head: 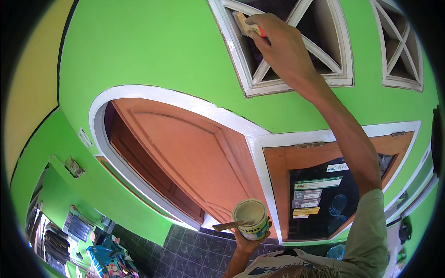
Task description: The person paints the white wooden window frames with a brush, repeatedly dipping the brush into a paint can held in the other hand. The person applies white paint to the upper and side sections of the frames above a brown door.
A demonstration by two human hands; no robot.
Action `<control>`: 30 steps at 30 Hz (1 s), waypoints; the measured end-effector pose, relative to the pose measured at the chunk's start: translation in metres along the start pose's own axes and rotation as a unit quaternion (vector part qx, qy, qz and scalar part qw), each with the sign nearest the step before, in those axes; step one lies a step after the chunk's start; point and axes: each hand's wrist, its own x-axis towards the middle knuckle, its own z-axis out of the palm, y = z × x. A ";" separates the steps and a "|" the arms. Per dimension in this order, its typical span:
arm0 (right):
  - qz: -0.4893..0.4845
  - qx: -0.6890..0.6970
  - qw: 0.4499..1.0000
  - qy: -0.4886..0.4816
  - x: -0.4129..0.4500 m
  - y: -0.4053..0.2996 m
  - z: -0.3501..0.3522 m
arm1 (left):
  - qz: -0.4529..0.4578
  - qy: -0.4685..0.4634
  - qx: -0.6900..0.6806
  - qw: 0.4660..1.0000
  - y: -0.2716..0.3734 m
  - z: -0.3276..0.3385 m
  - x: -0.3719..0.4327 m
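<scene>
High up, my right hand grips a paintbrush with a pale wooden ferrule area and a red part on its handle. Its bristles rest against the inner left side of a white vent frame with crossed bars, set in the green wall. Low in the view, my left hand holds an open paint can from below and the side. Light-coloured paint shows inside the can, and a wooden stick lies across its rim, one end inside.
An orange-brown wooden door stands ajar in a white arched frame. Beside it is a window with stickers. A second crossed vent is at right. Dark floor tiles and a colourful bundle lie below.
</scene>
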 end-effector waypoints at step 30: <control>0.147 0.037 0.974 -0.171 0.026 -0.024 -0.044 | 0.005 -0.003 -0.001 1.000 0.003 0.006 0.000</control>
